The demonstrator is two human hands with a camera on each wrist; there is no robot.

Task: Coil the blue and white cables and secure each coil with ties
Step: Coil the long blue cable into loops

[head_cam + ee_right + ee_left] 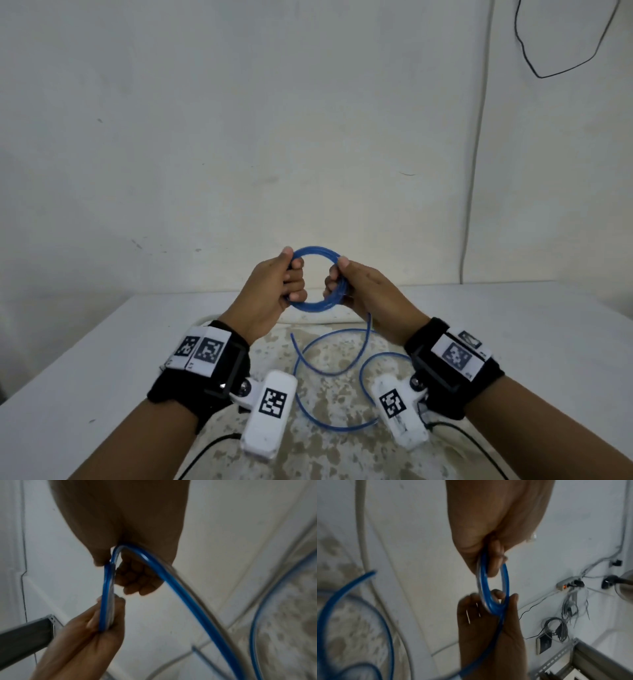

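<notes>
A: We hold the blue cable [317,274] coil between both grips; the loose tail hangs below onto the table [513,325].

B: Left hand [274,291] and right hand [363,287] both curl closed around it. We judge: coiling unfinished; next, feed another loop.

Below and between the wrists, loose loops of the blue cable [329,377] sprawl over the mottled mat [329,455], tangling any downward reach. Bare table [85,359] lies open outboard of either hand; the wall [308,137] closes off beyond them.
</notes>
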